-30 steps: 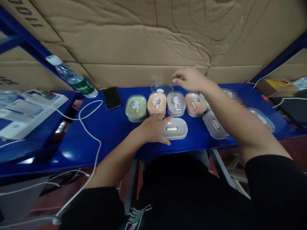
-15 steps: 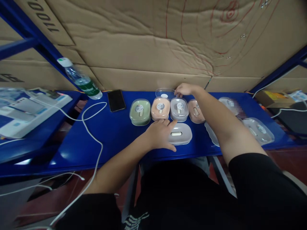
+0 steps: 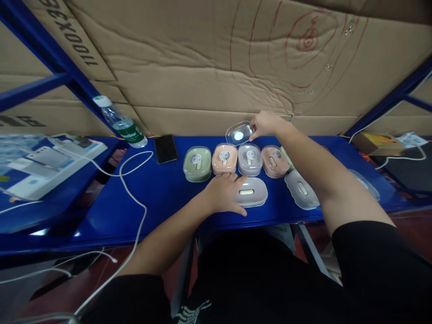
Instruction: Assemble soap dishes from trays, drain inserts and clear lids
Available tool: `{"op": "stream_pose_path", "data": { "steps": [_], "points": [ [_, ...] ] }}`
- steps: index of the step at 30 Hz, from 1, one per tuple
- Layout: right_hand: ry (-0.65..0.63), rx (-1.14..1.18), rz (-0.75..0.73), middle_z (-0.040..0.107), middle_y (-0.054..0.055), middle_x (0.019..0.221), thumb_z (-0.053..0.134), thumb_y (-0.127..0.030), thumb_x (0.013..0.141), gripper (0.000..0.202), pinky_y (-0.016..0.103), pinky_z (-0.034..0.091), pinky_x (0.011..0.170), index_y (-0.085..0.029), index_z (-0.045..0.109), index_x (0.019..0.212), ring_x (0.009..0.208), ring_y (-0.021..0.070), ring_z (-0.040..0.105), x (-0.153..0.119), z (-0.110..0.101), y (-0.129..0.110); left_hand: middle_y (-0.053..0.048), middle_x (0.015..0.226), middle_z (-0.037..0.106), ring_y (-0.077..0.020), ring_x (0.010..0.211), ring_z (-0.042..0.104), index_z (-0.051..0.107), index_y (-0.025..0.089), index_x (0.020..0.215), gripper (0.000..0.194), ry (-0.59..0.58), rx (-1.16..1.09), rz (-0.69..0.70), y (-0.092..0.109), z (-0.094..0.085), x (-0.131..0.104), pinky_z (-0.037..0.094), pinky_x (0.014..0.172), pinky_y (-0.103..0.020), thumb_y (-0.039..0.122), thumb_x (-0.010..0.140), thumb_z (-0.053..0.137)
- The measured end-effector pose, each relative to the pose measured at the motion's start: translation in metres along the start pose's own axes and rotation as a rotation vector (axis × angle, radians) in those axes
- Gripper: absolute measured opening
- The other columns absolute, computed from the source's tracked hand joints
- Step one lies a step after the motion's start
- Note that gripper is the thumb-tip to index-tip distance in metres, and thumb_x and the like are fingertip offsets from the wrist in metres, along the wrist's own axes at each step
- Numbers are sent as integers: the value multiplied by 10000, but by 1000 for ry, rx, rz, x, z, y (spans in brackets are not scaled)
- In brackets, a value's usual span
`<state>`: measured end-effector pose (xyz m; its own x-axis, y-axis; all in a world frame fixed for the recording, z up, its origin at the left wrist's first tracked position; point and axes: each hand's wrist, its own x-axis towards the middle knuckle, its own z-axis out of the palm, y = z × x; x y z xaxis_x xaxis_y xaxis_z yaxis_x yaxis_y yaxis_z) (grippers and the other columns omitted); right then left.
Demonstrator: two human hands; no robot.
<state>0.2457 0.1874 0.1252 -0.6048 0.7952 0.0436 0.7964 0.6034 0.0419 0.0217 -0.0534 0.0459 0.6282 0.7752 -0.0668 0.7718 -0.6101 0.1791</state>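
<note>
At the back of the blue table, my right hand [image 3: 265,125] pinches the right edge of a clear plastic lid [image 3: 238,134] with a round white sticker. The lid is tilted up behind the row of boxes. My left hand [image 3: 225,194] lies with fingers spread at the left end of a pale grey-lilac box [image 3: 255,192] that has a white oblong piece in its top and no clear lid. Just beyond stand a green box [image 3: 191,173], a peach box [image 3: 221,167], a lilac box [image 3: 245,167] and a pink box [image 3: 277,167], each under a clear stickered lid.
Right of my hands lies another grey box [image 3: 301,189]; a clear lid [image 3: 366,183] is partly behind my right forearm. A phone [image 3: 165,149], a water bottle [image 3: 126,128] and a white cable [image 3: 143,207] are on the left. Cardboard [image 3: 189,67] walls off the back.
My right hand has raised the clear lid, which is now more tilted at the back. My left hand stays by the grey-lilac box. The whole view has shifted slightly.
</note>
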Motion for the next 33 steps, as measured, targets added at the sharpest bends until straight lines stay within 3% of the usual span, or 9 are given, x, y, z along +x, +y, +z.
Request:
{"op": "stream_pose_path", "data": {
  "steps": [5,10,15,20,24,26,28,30,33],
  "points": [
    [37,-84,65,834,180,1061,925,-555,856,395,521,514,1051,-182,834,949,1206,421,735,-9,-5,-3,-242,1485,691,-463,1367,667,463,158,1692,1276,-15,-12,-2,1,-3,0,507,1167,-534,831,702,905],
    [229,-145,251,812,228,1278,562,-279,1084,304,494,529,1030,-139,813,1184,1247,396,732,-21,-6,-2,-234,1488,692,-461,1362,672,476,183,1682,1242,7,-19,-1,1,1,0,511,1158,-540,828,707,897],
    [392,-79,394,795,203,1316,461,-202,1066,400,490,558,982,-148,719,1366,1181,364,756,-37,-11,-9,-260,1587,622,-474,1470,600,462,154,1687,1283,18,-58,22,-3,-3,-1,444,1239,-563,801,679,922],
    [604,44,304,795,148,1249,535,-175,980,559,509,582,1028,-163,587,1537,1200,347,740,-69,-27,-33,-257,1751,459,-461,1628,434,407,174,1715,1279,97,-335,139,-15,-24,-12,368,1310,-621,761,707,932],
    [736,120,227,763,152,1261,471,-224,1027,465,603,554,1098,-227,691,1437,1278,382,698,-114,-36,-65,-200,1451,711,-370,1276,716,579,216,1524,1073,292,-686,84,-37,-33,-17,598,1044,-539,900,734,825],
    [781,171,254,754,158,1260,428,-264,1057,464,631,551,1094,-245,711,1423,1289,397,687,-138,-32,-84,-187,1252,753,-313,1050,761,621,195,1354,1060,435,-858,75,-51,-29,-13,639,804,-441,1079,775,540],
    [822,215,275,769,145,1213,417,-317,1077,435,616,570,1071,-264,756,1344,1238,381,707,-158,-20,-103,-201,1247,741,-292,963,770,560,194,1379,1183,523,-1020,39,-59,-23,-6,601,627,-362,1156,763,252],
    [877,251,247,787,139,1132,435,-359,1084,389,575,601,1025,-272,790,1218,1140,349,737,-169,-1,-118,-223,1326,730,-319,1026,790,500,192,1488,1240,433,-1118,49,-60,-18,0,610,620,-353,1158,764,211],
    [1063,283,127,799,110,1011,510,-352,1068,275,513,648,916,-283,775,1075,988,298,765,-172,32,-131,-227,1380,739,-356,1125,797,525,201,1565,1144,190,-1197,155,-50,-15,4,638,710,-367,1078,832,472]
  ]
}}
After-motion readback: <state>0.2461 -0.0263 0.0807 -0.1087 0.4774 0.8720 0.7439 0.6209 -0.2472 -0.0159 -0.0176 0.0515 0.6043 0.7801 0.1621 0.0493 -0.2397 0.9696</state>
